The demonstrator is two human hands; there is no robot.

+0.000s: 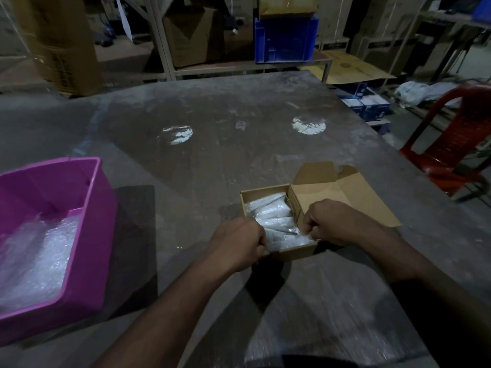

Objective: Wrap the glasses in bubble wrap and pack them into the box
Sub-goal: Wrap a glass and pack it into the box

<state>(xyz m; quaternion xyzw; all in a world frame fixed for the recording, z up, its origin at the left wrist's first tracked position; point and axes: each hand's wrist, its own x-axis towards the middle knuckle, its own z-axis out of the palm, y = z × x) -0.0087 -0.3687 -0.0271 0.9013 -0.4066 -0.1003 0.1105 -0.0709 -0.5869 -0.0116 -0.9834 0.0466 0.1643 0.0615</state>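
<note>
While the cardboard box [281,254] sits open on the table [212,107], my left hand [239,243] and right hand [332,221] curl around the bubble-wrapped glasses [276,221] inside.

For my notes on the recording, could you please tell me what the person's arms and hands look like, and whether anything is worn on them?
Both arms are bare as far up as the head view shows: no sleeves or cuffs. The left hand and right hand wear no gloves, and no watch, bracelet or ring shows on the wrists or the visible backs of the hands. The fingers are mostly hidden, so rings there cannot be ruled out.
</note>
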